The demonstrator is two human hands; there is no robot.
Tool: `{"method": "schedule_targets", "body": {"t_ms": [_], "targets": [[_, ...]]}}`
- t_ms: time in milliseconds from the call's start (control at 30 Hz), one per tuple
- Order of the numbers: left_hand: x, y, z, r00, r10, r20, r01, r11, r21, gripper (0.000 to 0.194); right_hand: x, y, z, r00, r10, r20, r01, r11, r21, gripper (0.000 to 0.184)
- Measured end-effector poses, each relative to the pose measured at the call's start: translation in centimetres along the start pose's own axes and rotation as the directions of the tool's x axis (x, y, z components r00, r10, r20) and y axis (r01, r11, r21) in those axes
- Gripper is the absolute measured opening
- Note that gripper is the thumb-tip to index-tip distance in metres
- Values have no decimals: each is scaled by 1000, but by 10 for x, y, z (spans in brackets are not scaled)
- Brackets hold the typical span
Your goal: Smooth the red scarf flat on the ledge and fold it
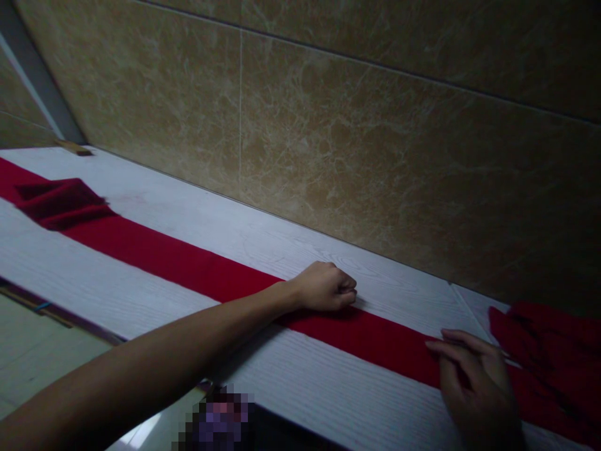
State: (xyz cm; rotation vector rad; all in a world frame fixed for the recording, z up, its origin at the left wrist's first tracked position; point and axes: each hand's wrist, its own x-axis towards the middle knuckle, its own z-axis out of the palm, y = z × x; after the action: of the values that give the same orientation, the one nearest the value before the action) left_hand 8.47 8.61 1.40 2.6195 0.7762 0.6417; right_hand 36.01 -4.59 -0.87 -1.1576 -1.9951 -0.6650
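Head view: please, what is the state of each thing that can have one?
Red strip, laid out lengthwise, mostly flat
Left hand, closed in a fist
Right hand, fingers partly bent at the strip; grip unclear
Red cloth at left, folded, rumpled
Red cloth at right, heaped, crumpled

Long red cloth strip (173, 257), plain, narrow, lies flat and mostly smooth lengthwise along white table (366, 394), upper left to lower right in view. Rumpled fold (66, 202) sits on top toward left; bunched red cloth (558, 344) at right, join unclear.
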Motion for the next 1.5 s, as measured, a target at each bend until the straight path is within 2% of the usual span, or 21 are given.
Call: {"method": "schedule_targets", "body": {"t_ms": [900,1067,1267,1500], "targets": [[0,1,-4,999,-1,39,0,1000,20,30,-4,3,1,999,23,31,-24,999,36,22],[-1,2,-3,1000,-4,22,4,1000,17,31,-3,2,1,999,6,36,-8,999,33,19],[0,1,-2,1000,7,20,-7,1000,14,30,-4,3,1,1000,25,4,-25,998,53,19],[0,1,-1,1000,12,7,-12,1000,6,30,-5,3,0,998,55,24,-57,996,62,19]]}}
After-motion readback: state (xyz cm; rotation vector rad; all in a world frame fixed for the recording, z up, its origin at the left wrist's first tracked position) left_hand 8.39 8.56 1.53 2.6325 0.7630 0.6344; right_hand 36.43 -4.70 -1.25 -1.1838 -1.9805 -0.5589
